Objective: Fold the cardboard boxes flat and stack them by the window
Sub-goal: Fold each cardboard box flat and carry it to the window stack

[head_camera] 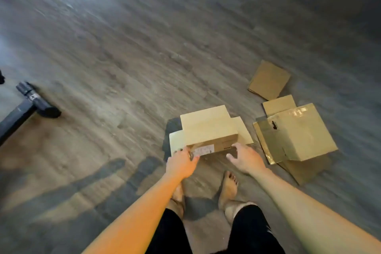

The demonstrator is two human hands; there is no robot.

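Three cardboard pieces lie on the grey-brown wood-plank floor (123, 47), which catches pale light far ahead to our left. Our left hand (181, 164) grips the near left corner of the small box (208, 128), fingers curled on its labelled side. Our right hand (245, 158) spreads loosely at its near right corner, touching it. The box has flaps splayed out. Right of our right hand sits a taped box (299, 132); beyond that, a flat piece (269, 79). A black metal leg (31, 103) stands far left.

— How many cardboard boxes do we count?
— Three: the box with spread flaps (208, 128), the taped box (296, 132), the flattened one (269, 80).
— Hands, feet?
— Two each, plus one black stand (31, 103).
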